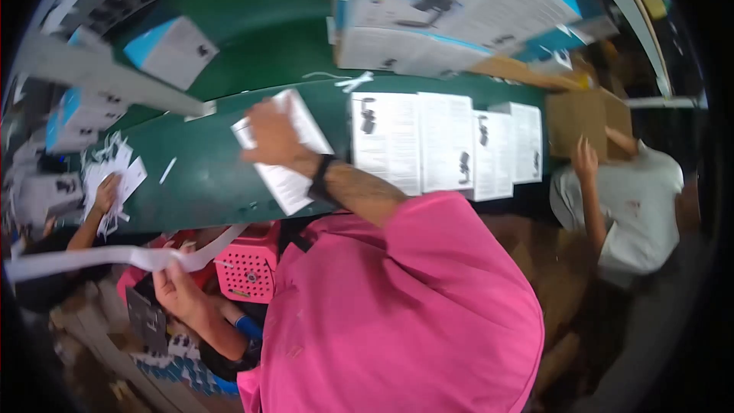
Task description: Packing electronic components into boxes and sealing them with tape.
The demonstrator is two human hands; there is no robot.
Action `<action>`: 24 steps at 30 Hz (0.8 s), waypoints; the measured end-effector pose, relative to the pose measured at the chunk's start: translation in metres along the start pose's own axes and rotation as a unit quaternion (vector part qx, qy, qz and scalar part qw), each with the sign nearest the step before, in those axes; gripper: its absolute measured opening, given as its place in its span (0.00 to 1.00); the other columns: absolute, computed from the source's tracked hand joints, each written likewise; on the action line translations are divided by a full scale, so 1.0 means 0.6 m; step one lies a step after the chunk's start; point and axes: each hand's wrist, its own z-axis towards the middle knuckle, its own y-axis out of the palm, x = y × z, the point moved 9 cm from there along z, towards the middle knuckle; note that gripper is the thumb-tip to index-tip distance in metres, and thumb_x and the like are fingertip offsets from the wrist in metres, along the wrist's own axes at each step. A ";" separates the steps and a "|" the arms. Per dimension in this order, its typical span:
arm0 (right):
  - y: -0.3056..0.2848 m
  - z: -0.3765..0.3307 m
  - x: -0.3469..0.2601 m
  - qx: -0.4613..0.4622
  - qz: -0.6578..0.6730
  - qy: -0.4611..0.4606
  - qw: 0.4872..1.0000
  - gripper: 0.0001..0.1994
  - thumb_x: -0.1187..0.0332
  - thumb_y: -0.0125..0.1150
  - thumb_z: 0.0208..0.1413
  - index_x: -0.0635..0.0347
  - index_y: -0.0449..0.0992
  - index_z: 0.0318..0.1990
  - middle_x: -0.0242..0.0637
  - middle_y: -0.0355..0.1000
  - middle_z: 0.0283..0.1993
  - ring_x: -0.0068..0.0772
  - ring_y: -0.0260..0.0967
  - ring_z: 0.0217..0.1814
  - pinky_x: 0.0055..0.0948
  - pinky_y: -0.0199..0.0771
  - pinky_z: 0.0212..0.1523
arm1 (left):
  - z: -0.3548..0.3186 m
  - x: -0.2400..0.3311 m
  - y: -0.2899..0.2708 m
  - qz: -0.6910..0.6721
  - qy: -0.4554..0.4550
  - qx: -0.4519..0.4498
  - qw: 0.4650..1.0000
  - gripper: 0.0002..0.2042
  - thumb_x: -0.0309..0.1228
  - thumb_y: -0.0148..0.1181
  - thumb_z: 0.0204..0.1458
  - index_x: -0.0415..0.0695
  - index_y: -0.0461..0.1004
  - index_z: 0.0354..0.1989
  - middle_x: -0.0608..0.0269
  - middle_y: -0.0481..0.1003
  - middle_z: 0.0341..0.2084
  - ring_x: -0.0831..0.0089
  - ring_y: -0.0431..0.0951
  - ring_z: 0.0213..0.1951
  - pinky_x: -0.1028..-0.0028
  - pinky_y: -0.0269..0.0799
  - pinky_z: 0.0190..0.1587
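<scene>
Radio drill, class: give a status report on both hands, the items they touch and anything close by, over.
Left hand pinching white strip. Right hand on white box, askew on green table. Close on the right: row of white boxes.

I can't see the part of the white box [287,183] under the right hand [274,134]. The pale strip [73,261] blurs toward the left, and the big far carton [382,23] is cut off at its top.

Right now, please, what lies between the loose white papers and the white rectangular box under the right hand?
The head view shows a small white strip on the green tabletop.
</scene>
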 end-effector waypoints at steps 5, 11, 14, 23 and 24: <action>-0.066 -0.026 0.151 0.031 -0.051 0.143 0.988 0.43 0.51 0.67 0.41 0.72 0.60 0.60 0.54 0.60 0.59 0.53 0.53 0.66 0.60 0.45 0.66 | -0.003 0.007 0.006 -0.005 -0.008 -0.007 1.000 0.10 0.24 0.54 0.59 0.32 0.72 0.45 0.61 0.78 0.34 0.78 0.76 0.35 0.79 0.70 0.41; -0.094 0.099 0.067 0.035 -0.138 -0.060 0.988 0.47 0.58 0.72 0.38 0.69 0.54 0.65 0.54 0.56 0.64 0.56 0.50 0.68 0.43 0.51 0.69 | -0.035 0.002 -0.043 0.029 -0.043 0.038 0.998 0.12 0.25 0.52 0.59 0.30 0.70 0.48 0.54 0.78 0.36 0.70 0.79 0.40 0.73 0.72 0.47; -0.127 0.264 -0.036 0.031 -0.101 -0.175 0.979 0.53 0.62 0.78 0.31 0.68 0.52 0.67 0.55 0.53 0.67 0.57 0.49 0.70 0.44 0.50 0.70 | -0.049 0.010 -0.054 -0.003 -0.057 0.073 0.996 0.13 0.26 0.52 0.59 0.29 0.69 0.49 0.53 0.78 0.36 0.69 0.79 0.40 0.72 0.72 0.48; 0.073 0.611 -0.079 -0.255 -0.150 -0.282 0.913 0.67 0.54 0.82 0.20 0.59 0.43 0.71 0.51 0.47 0.72 0.56 0.44 0.73 0.67 0.48 0.65 | -0.072 0.026 -0.051 -0.019 -0.056 0.161 0.985 0.11 0.22 0.53 0.57 0.29 0.71 0.46 0.53 0.79 0.36 0.69 0.80 0.39 0.72 0.74 0.46; 0.078 0.615 -0.068 -0.240 -0.195 -0.273 0.911 0.67 0.53 0.81 0.19 0.59 0.43 0.71 0.52 0.51 0.70 0.56 0.48 0.72 0.65 0.52 0.64 | -0.074 0.019 -0.061 -0.019 -0.065 0.172 0.983 0.11 0.22 0.53 0.57 0.29 0.71 0.46 0.53 0.79 0.36 0.69 0.80 0.39 0.72 0.74 0.46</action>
